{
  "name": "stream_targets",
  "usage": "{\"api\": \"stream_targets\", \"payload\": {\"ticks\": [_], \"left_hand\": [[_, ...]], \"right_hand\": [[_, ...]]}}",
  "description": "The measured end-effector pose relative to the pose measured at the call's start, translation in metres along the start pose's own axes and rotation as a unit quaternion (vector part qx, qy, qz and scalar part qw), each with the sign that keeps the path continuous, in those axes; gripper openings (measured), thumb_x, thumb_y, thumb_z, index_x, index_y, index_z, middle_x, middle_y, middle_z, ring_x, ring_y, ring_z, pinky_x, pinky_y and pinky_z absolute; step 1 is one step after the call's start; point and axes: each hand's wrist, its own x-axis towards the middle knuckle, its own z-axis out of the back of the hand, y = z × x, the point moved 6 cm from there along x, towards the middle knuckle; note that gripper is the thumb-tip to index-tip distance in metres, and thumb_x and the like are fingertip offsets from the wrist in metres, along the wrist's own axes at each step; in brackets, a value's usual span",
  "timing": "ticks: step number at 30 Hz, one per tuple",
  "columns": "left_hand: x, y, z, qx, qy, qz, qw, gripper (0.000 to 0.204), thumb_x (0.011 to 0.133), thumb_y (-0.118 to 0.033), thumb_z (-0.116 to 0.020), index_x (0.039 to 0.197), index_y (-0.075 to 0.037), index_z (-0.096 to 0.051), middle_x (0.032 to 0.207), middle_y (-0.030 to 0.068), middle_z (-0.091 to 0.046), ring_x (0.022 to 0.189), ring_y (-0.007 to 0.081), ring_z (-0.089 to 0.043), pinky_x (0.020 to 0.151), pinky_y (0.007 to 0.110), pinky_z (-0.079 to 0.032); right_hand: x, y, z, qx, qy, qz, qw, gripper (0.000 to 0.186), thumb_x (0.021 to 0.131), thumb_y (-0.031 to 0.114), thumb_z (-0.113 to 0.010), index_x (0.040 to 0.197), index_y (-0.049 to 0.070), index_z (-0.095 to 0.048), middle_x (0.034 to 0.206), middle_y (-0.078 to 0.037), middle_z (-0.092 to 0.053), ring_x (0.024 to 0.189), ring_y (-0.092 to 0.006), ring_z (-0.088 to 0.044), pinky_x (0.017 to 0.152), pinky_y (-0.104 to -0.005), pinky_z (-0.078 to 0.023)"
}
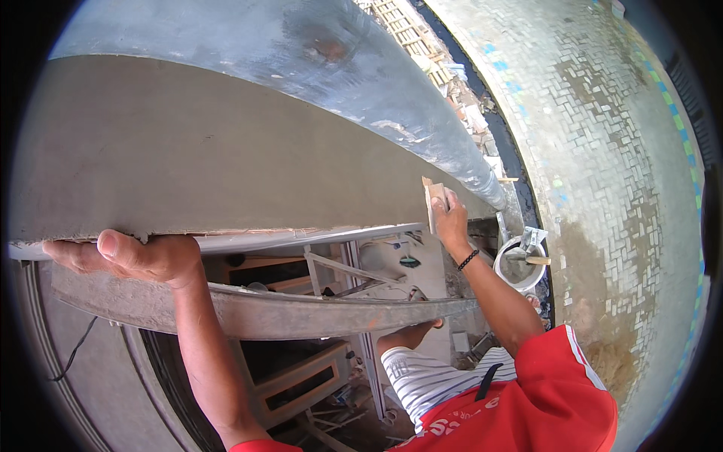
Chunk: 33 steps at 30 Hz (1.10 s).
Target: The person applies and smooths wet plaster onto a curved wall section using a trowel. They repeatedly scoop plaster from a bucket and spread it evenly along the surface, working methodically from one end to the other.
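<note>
The red shirt (pixel 527 407) is nearest, before a long plank (pixel 263 313). The left hand (pixel 143 256), fingers stretched open, meets the lower edge of a smooth grey plastered surface (pixel 188 151); the right hand (pixel 452 220) grips a flat float (pixel 436 194) near its far end. Lower down are a white bucket (pixel 498 265) and patchy brick paving (pixel 602 151).

Daylight falls on a herringbone brick pavement (pixel 595 151) to the right, with a blue-and-green painted strip (pixel 686 143) along its far edge. A narrow dark channel (pixel 499 128) separates it from rubble (pixel 467 109) and wooden slats (pixel 401 29); below, a pale floor (pixel 431 267) shows.
</note>
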Motion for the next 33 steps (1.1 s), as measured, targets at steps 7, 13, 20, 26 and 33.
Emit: {"api": "stream_targets", "payload": {"ticks": [7, 13, 20, 26, 33], "left_hand": [[-0.008, 0.014, 0.005, -0.021, 0.020, 0.043, 0.999, 0.076, 0.098, -0.058, -0.024, 0.135, 0.007, -0.033, 0.134, 0.0218, -0.034, 0.130, 0.0310, -0.032, 0.109, 0.047, -0.022], [-0.009, 0.010, -0.001, -0.031, 0.002, 0.067, 0.997, 0.093, 0.095, -0.065, -0.028, 0.145, 0.012, -0.013, 0.141, 0.0269, -0.023, 0.134, 0.0339, -0.031, 0.113, 0.049, -0.022], [-0.014, 0.037, 0.012, -0.013, 0.029, 0.089, 0.996, 0.094, 0.092, -0.060, -0.032, 0.148, 0.010, -0.004, 0.145, 0.0282, -0.022, 0.135, 0.0354, -0.032, 0.110, 0.048, -0.033], [-0.012, 0.038, 0.006, -0.066, 0.010, 0.097, 0.993, 0.082, 0.090, -0.058, -0.036, 0.139, 0.005, -0.020, 0.132, 0.0234, -0.033, 0.123, 0.0317, -0.042, 0.100, 0.048, -0.039], [-0.008, 0.042, 0.007, -0.126, -0.001, 0.107, 0.986, 0.052, 0.091, -0.056, -0.040, 0.101, -0.005, -0.040, 0.098, 0.0098, -0.042, 0.096, 0.0199, -0.052, 0.080, 0.048, -0.046]], "right_hand": [[-0.004, 0.070, -0.011, 0.031, -0.021, 0.167, 0.985, 0.047, 0.091, 0.024, -0.062, 0.123, -0.008, -0.054, 0.112, -0.028, -0.064, 0.106, -0.0402, -0.060, 0.094, -0.0398, -0.045], [0.016, -0.061, -0.001, -0.075, -0.039, -0.047, 0.995, 0.048, 0.089, 0.022, -0.061, 0.124, -0.009, -0.054, 0.114, -0.032, -0.061, 0.108, -0.0435, -0.059, 0.092, -0.0423, -0.046], [0.042, 0.004, -0.025, -0.089, 0.022, 0.036, 0.995, 0.048, 0.089, 0.024, -0.062, 0.125, -0.007, -0.055, 0.115, -0.027, -0.063, 0.108, -0.0408, -0.061, 0.095, -0.0404, -0.046], [0.018, -0.100, -0.006, -0.065, -0.054, -0.032, 0.996, 0.043, 0.089, 0.026, -0.059, 0.118, -0.007, -0.058, 0.109, -0.027, -0.064, 0.103, -0.0445, -0.060, 0.093, -0.0454, -0.045], [0.062, -0.135, -0.008, -0.127, -0.079, 0.009, 0.989, 0.045, 0.088, 0.027, -0.061, 0.118, -0.006, -0.058, 0.108, -0.028, -0.064, 0.105, -0.0453, -0.059, 0.091, -0.0451, -0.047]]}}
